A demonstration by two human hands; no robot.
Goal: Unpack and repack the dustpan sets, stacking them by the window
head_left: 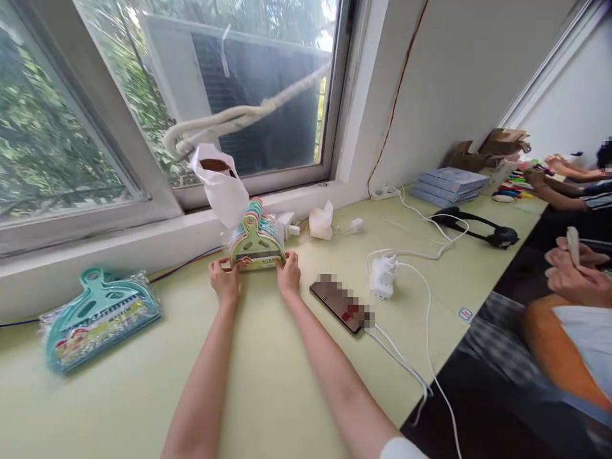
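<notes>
A stack of wrapped dustpan sets (258, 245), green in front with pink and teal handles behind, stands upright near the window ledge. My left hand (224, 279) grips its lower left edge, and my right hand (289, 273) its lower right edge, fingers curled round the sides. Farther left, a teal dustpan set (102, 312) in clear plastic lies flat on the pale green table (182, 357).
Right of my hands are a phone (337, 305), a white power adapter (384, 275) with cables and a black headset (478, 226). Blue boxes (449, 185) are stacked near the wall. A white bag (222, 191) hangs behind the stack. Other people sit along the right.
</notes>
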